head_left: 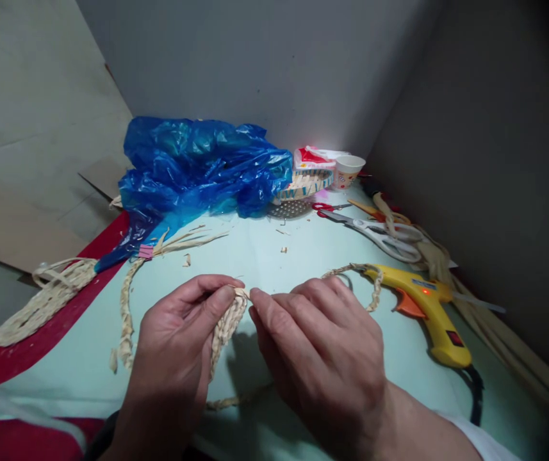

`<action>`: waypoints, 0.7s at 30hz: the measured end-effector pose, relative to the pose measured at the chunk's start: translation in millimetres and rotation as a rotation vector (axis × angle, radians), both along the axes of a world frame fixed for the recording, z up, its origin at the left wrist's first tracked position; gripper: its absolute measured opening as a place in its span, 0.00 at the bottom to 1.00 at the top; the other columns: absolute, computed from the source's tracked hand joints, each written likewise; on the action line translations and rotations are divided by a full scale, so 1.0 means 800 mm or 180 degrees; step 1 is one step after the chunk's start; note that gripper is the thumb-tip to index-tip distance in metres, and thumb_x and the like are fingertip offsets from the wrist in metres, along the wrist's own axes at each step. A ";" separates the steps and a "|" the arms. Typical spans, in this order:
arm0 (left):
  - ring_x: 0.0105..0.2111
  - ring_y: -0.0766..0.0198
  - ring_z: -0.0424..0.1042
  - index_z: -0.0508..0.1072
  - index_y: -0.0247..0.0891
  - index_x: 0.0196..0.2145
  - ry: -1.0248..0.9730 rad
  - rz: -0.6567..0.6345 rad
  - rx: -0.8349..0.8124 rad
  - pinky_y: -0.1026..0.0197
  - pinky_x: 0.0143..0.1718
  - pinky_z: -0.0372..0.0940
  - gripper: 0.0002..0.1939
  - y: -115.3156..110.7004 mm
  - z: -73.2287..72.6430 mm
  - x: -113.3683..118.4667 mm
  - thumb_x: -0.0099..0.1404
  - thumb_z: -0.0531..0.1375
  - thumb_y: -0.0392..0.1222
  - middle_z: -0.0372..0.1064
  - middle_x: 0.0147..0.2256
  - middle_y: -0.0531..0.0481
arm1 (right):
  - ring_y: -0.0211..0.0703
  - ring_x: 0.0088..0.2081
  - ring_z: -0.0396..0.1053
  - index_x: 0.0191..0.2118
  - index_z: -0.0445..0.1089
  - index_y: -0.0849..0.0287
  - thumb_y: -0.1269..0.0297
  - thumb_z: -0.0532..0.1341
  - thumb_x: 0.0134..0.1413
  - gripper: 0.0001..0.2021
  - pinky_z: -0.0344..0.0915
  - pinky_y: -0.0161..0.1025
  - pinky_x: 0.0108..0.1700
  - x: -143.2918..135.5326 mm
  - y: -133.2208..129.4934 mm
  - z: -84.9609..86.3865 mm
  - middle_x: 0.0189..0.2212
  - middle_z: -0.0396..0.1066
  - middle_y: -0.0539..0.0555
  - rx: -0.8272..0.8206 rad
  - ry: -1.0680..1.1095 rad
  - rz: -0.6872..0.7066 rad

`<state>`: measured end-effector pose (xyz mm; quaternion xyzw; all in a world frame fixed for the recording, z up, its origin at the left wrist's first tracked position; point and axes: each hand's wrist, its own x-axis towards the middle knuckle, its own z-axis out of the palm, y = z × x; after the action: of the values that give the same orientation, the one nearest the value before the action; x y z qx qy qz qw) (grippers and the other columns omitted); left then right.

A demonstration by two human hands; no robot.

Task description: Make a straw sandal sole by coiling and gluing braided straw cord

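My left hand is closed, with thumb and fingers pinching the top end of a narrow coiled piece of braided straw. Close against that end is my right hand, its fingers bent in a pinch on a thin straw strand at the piece's tip. Most of this strand is hidden by the fingers. A long straw braid lies in a loop on the table, passing below my hands. Its loose, unbraided end on the left has a pink clip on it.
A yellow glue gun with a lit orange light lies at right. Behind it are white-handled scissors, red scissors and straw bundles. At the back stand a blue plastic bag, a basket and a paper cup. A woven sole lies left.
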<state>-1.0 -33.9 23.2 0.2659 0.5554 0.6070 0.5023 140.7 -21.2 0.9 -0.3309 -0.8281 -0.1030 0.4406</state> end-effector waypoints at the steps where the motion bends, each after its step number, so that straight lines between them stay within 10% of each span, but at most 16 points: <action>1: 0.24 0.68 0.74 0.82 0.37 0.26 -0.0001 0.0031 -0.0021 0.74 0.25 0.68 0.05 0.001 0.003 0.001 0.49 0.72 0.32 0.76 0.22 0.52 | 0.46 0.27 0.63 0.43 0.78 0.71 0.76 0.61 0.62 0.09 0.56 0.47 0.30 -0.002 -0.002 -0.002 0.28 0.79 0.55 -0.0051 0.0041 -0.0011; 15: 0.21 0.69 0.69 0.80 0.35 0.28 0.0180 0.0467 0.0080 0.71 0.20 0.63 0.07 0.006 0.001 0.001 0.48 0.71 0.35 0.79 0.27 0.50 | 0.46 0.28 0.67 0.52 0.72 0.83 0.79 0.57 0.63 0.15 0.70 0.43 0.30 -0.021 -0.013 -0.017 0.30 0.78 0.61 -0.0660 0.0554 0.0308; 21: 0.22 0.68 0.69 0.80 0.35 0.29 0.0077 0.0432 0.0112 0.70 0.20 0.64 0.07 0.003 0.005 0.000 0.50 0.71 0.35 0.78 0.27 0.50 | 0.45 0.32 0.73 0.53 0.69 0.70 0.76 0.53 0.67 0.14 0.71 0.40 0.35 -0.020 -0.014 -0.012 0.36 0.80 0.58 -0.1244 0.0647 0.0425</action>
<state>-0.8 -31.6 27.2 0.2437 0.5675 0.6461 0.4485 124.7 -32.5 -8.6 -0.3631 -0.8037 0.1226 0.4552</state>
